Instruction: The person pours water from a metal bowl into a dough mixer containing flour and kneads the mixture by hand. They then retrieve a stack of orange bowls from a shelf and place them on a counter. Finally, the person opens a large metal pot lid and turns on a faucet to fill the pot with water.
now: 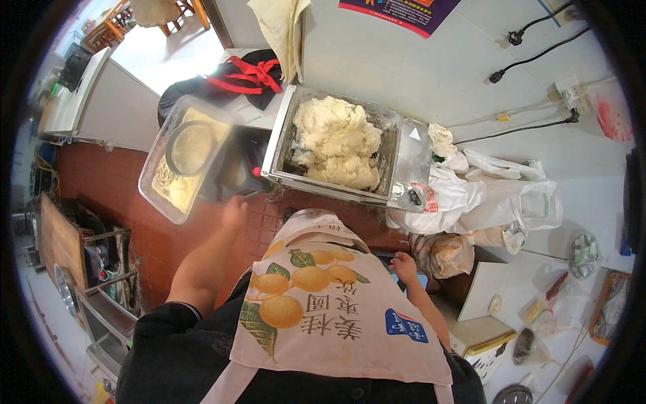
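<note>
My left hand (235, 214), blurred by motion, is beside a clear plastic bin (145, 194), its fingers seemingly curled. Pale yellow flour (214, 121) fills the bin, and a round sieve or bowl (170, 151) lies in it. Whether that hand touches anything cannot be made out. Low by my right side, my right hand (404, 266) hangs with loosely bent fingers and nothing visible in it. In front of me stands a metal dough mixer (282, 116); a large rough mass of dough (338, 131) sits in its trough.
White plastic bags (454, 197) crowd the mixer's right end. A black cloth with red straps (242, 76) lies behind the bin. Black power cables (525, 126) hang along the wall. A wooden board (60, 240) tops a rack at left, above the red tiled floor (151, 262).
</note>
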`<action>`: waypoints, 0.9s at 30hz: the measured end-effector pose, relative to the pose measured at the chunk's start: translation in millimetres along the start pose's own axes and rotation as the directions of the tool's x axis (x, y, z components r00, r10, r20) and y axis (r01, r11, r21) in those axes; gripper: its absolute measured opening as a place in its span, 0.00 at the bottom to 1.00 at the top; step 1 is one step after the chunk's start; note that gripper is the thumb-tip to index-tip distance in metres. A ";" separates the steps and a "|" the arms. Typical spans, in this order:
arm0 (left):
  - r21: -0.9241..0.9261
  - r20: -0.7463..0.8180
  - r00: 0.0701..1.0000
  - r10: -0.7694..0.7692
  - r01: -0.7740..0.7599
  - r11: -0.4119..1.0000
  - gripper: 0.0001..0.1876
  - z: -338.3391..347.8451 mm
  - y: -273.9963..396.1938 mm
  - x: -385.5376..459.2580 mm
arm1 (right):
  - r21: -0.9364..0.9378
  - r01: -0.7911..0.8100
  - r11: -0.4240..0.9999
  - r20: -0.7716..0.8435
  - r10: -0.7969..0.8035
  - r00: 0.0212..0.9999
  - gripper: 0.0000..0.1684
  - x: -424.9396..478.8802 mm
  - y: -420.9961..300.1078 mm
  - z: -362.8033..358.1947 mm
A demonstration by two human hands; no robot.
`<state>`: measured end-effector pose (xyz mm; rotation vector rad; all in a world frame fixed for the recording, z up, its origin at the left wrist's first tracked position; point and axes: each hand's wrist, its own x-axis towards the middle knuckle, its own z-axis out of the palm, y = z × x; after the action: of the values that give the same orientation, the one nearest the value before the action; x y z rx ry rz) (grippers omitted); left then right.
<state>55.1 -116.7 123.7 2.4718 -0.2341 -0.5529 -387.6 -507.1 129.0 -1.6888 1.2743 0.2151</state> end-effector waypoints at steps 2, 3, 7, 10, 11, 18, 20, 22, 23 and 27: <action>0.012 0.000 0.999 -0.034 0.034 0.999 0.16 -6.1 0.0 -1.0 | 0.097 -0.070 0.993 0.036 0.067 0.997 0.24 -3.9 -16.4 3.2; 0.034 0.006 0.999 -0.040 0.040 0.999 0.16 -5.6 -1.3 -1.4 | 0.103 -0.067 0.992 0.042 0.063 0.997 0.24 -6.0 -20.4 3.2; 0.080 0.005 0.999 -0.035 0.035 0.996 0.15 3.4 -16.1 1.9 | 0.091 -0.071 0.993 0.044 0.067 0.997 0.24 -4.5 -21.3 1.9; 0.051 -0.017 0.999 -0.029 0.030 0.998 0.15 9.5 -22.8 3.1 | 0.076 -0.073 0.994 0.038 0.070 0.997 0.25 -3.6 -20.3 2.1; 0.035 -0.024 0.999 -0.030 0.031 0.999 0.15 10.3 -21.2 2.8 | 0.074 -0.071 0.995 0.036 0.069 0.997 0.25 -4.2 -20.2 2.3; 0.039 -0.002 0.999 -0.033 0.033 0.999 0.14 4.1 -10.5 4.1 | 0.077 -0.077 0.994 0.020 0.076 0.997 0.25 -8.1 -24.7 6.8; 0.049 0.002 1.000 -0.029 0.029 0.998 0.13 0.3 -3.4 2.4 | 0.133 -0.067 0.989 0.018 0.065 0.998 0.25 -12.5 -29.3 7.6; 0.031 -0.004 1.000 -0.024 0.024 0.999 0.13 1.8 -5.6 3.0 | 0.120 -0.065 0.991 0.025 0.063 0.998 0.25 -14.9 -33.0 7.0; 0.022 -0.009 1.000 -0.021 0.021 1.000 0.13 2.4 -7.1 3.5 | 0.114 -0.064 0.991 0.029 0.061 0.998 0.24 -15.4 -34.5 6.8; 0.014 0.004 1.000 -0.021 0.021 1.000 0.13 4.7 -8.8 3.2 | 0.133 -0.079 0.988 0.022 0.077 0.997 0.23 -15.5 -32.1 7.0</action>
<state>56.3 -112.9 114.0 2.4897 -0.2151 -0.5671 -365.6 -492.4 153.9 -1.5218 1.3146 0.1855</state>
